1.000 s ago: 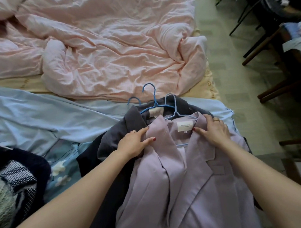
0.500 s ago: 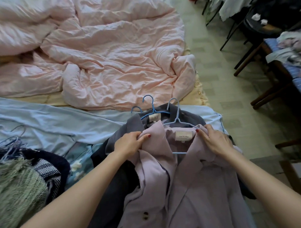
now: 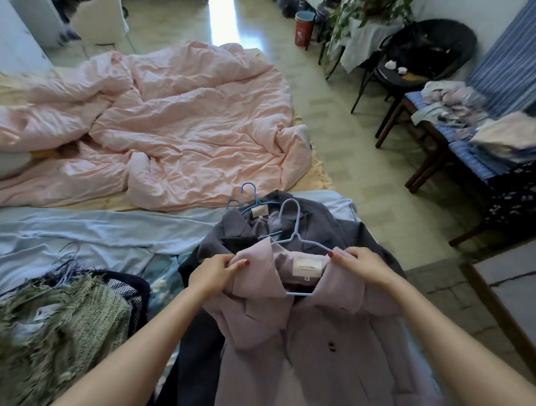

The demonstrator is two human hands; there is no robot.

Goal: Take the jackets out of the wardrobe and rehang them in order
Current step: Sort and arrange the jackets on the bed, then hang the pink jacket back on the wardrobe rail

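A person is standing at the foot of a bed and holding up a pale lilac tailored jacket [image 3: 311, 347] by its shoulders. The left hand [image 3: 213, 273] is pinching the jacket's left shoulder and lapel, thumb on top of the cloth. The right hand [image 3: 361, 265] is gripping the opposite shoulder, thumb pressed near the collar. The two hands are sitting well apart, at 9 and 3 o'clock of the white neck label [image 3: 307, 266], each one clamped on lilac fabric.

The jacket is hanging on a light blue wire hanger [image 3: 293, 224], whose hook is rising at 12 o'clock from the label, between the hands. The hanger's lower bar is showing just below the label.

Directly behind the lilac jacket, at 12 o'clock from the hands, a dark grey jacket [image 3: 314, 228] is lying on the bed on a brighter blue hanger [image 3: 251, 195]. A second small blue hook is showing just beside it.

At 8 o'clock from the left hand, a shaggy green knitted garment [image 3: 58, 325] is lying in a heap with loose hangers. A crumpled pink duvet [image 3: 173, 124] is filling the bed at 11 o'clock, over a pale blue sheet [image 3: 79, 236]. A blue striped bench [image 3: 459, 147] with folded clothes is standing at 2 o'clock.
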